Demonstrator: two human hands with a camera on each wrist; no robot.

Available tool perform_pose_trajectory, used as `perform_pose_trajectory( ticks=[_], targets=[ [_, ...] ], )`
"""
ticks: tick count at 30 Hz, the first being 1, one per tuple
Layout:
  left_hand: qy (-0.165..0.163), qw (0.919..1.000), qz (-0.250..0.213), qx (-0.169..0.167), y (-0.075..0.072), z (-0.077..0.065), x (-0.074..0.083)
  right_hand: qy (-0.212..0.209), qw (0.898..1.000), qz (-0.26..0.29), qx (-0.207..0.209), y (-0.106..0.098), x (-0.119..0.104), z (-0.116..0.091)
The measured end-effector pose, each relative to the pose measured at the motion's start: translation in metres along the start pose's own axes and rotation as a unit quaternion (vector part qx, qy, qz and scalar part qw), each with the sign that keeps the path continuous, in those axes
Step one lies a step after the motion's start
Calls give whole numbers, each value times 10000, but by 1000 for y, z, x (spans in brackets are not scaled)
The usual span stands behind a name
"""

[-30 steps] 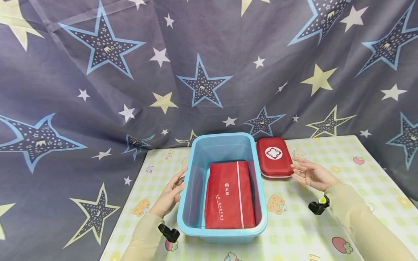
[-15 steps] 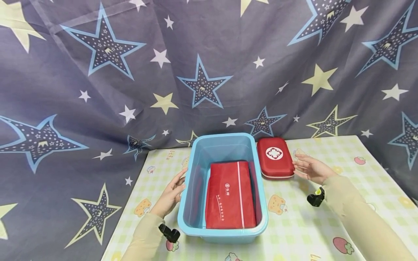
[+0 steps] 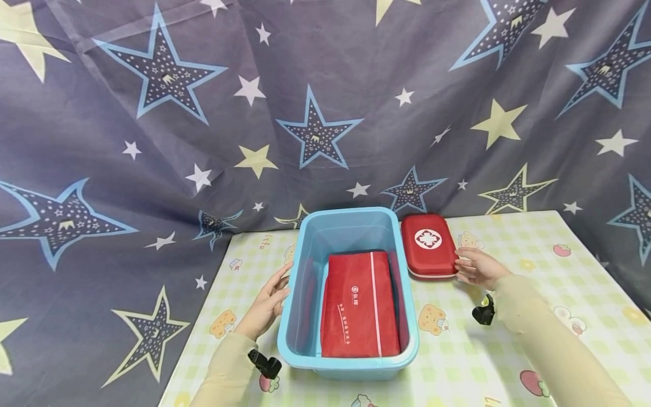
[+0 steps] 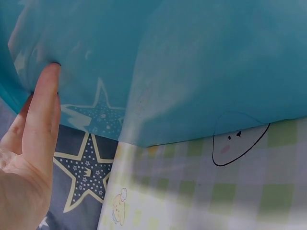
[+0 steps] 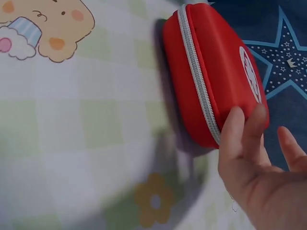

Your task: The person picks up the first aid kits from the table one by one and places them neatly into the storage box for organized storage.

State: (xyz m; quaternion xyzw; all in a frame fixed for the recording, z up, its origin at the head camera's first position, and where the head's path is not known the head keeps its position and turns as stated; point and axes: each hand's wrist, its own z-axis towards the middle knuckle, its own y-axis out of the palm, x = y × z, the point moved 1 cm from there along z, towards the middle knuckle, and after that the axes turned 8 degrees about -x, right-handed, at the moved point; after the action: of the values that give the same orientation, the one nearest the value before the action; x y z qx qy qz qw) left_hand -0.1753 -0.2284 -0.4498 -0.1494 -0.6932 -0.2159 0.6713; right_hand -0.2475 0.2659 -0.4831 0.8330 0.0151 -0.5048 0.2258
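A light blue plastic bin [image 3: 351, 363] stands on the table, and a folded red cloth item [image 3: 363, 316] with white print and a white stripe lies inside it. My left hand [image 3: 264, 308] touches the bin's left wall with extended fingers; the left wrist view shows fingertips [image 4: 53, 69] against the blue plastic. Right of the bin lies a red zippered first-aid case [image 3: 427, 260] with a white cross emblem. My right hand [image 3: 480, 268] is at its right edge. In the right wrist view, loosely bent fingers [image 5: 234, 129] appear to touch the case near its zipper.
The table has a green-and-white checked cloth [image 3: 513, 282] with cartoon prints. A dark star-patterned curtain [image 3: 346, 62] hangs behind it and down the left side. Small black wrist cameras sit at both sleeves.
My right hand has shifted slightly left and come closer against the case's right edge, its forearm moving with it. My left hand, the bin and the case show no clear movement.
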Motion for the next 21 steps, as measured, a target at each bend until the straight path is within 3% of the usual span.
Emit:
perform_pose_trajectory(
  ticks=[7, 12, 21],
  targets=[
    [46, 10000, 24, -46, -2, 0, -2, -59, 9969, -404, 666, 0, 5, 8],
    [183, 9997, 16, -137, -2, 0, -2, 86, 9849, -1079, 1350, -1, 8, 9],
    [264, 9995, -47, -136, -2, -1, -3, 302, 9792, -1215, 1595, 4, 13, 19]
  ],
)
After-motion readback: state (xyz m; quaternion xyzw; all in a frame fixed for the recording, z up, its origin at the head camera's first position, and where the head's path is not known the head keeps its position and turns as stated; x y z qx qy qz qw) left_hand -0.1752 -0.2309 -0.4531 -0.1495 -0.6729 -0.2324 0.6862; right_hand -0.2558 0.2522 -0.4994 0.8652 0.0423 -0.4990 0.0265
